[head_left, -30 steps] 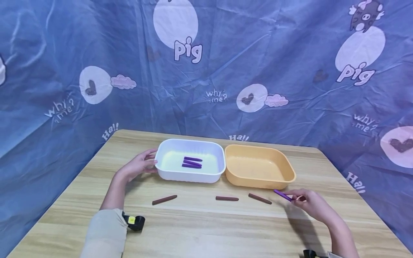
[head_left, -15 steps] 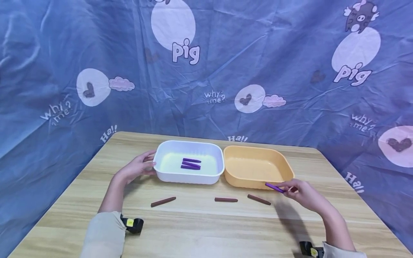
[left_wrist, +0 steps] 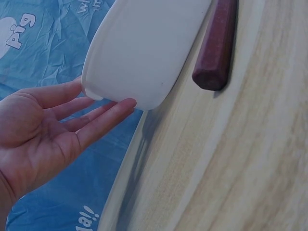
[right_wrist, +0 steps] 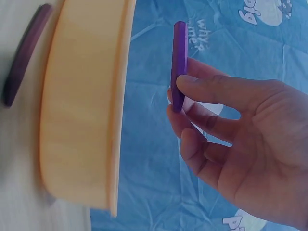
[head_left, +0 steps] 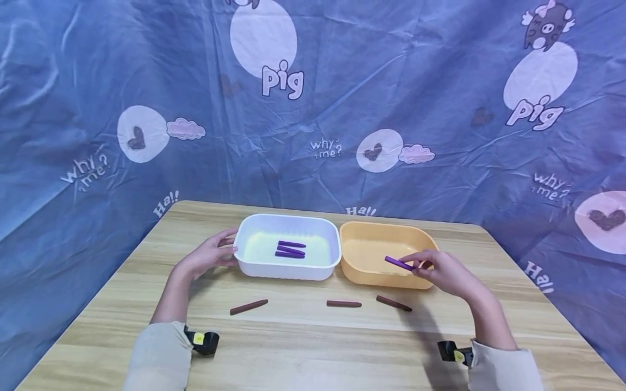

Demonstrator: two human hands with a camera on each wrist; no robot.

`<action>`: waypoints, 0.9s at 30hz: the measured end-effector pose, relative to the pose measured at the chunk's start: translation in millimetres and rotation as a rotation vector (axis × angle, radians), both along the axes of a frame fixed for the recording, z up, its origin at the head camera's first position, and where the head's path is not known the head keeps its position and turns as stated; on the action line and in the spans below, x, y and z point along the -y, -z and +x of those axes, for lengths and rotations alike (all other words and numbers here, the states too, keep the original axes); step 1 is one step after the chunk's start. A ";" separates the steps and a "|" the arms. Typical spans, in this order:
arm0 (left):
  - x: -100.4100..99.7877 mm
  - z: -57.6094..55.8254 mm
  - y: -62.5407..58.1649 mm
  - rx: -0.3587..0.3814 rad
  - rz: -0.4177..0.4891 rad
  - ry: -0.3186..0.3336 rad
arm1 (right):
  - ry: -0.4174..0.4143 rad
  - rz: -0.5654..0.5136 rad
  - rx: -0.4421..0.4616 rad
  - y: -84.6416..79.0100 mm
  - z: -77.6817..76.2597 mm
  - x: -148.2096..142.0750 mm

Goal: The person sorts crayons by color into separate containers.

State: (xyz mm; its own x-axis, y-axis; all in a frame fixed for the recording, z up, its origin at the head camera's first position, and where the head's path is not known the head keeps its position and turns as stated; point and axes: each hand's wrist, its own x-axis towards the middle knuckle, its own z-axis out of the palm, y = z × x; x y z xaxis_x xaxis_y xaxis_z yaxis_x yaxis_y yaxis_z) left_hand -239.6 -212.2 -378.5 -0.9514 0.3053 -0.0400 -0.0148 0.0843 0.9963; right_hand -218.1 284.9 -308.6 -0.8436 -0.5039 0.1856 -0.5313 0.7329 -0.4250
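Observation:
My right hand [head_left: 442, 270] pinches a purple crayon [right_wrist: 179, 57] between thumb and fingers, above the front right part of the orange bin [head_left: 357, 274]. In the right wrist view the crayon is beyond the bin's rim. With fairly straight fingers, my left hand [left_wrist: 53, 120] touches the left end of the white bin [head_left: 283, 270]. Inside that bin lie three purple crayons [head_left: 292, 244]. On the table in front of the bins are a brown crayon [head_left: 249, 307] at the left, another brown crayon [head_left: 344, 304] near the middle and a third brown crayon [head_left: 394, 303] farther right.
The bins stand side by side toward the back of the wooden table [head_left: 293, 347]. Behind it hangs a blue printed curtain [head_left: 313, 108]. Black wrist cameras sit at the left sleeve [head_left: 161, 353] and the right sleeve [head_left: 504, 366].
My right hand has carried the purple crayon leftward and up, from the table right of the brown crayons to over the orange bin. My left hand stays at the white bin.

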 end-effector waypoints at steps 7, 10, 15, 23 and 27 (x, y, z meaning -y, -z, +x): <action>-0.1 0.2 0.4 -0.002 0.001 -0.001 | -0.034 -0.001 -0.017 -6.4 -6.3 17.4; 0.1 0.4 -0.3 -0.003 -0.007 -0.003 | -0.050 -0.007 -0.030 -8.0 -10.0 25.5; 0.7 0.7 0.0 -0.001 -0.007 -0.002 | -0.095 -0.012 -0.084 -9.0 -17.2 40.5; 1.2 0.5 0.2 0.002 -0.005 0.004 | -0.086 -0.003 -0.024 -11.4 -25.9 63.2; 1.7 0.1 0.2 -0.002 -0.007 0.009 | -0.105 -0.006 -0.024 -13.3 -31.8 75.9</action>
